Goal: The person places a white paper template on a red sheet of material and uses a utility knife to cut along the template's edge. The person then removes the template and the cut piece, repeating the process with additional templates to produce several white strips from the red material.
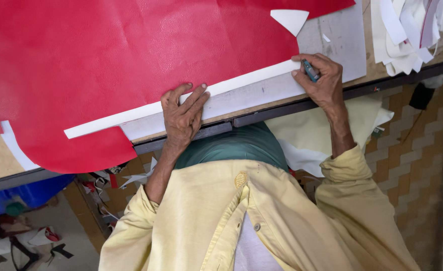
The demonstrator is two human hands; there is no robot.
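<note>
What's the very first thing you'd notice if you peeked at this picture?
The huge bright red sheet grabs the eye first, spread across most of the worktable. Next comes the long white strip lying along the sheet's near edge, pressed flat by the left hand. At the strip's right end, the right hand grips a small teal-handled tool, and a heap of white cut pieces sits at the table's far right corner.

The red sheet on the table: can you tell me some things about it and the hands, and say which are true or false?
1. The left hand presses flat on the white strip. True.
2. The right hand is empty. False: it grips a small blue-green tool.
3. The red sheet is rolled up. False: it lies spread flat on the table.
4. White scraps are piled at the table's far right. True.
5. The person wears a black shirt. False: it is pale yellow.
</note>
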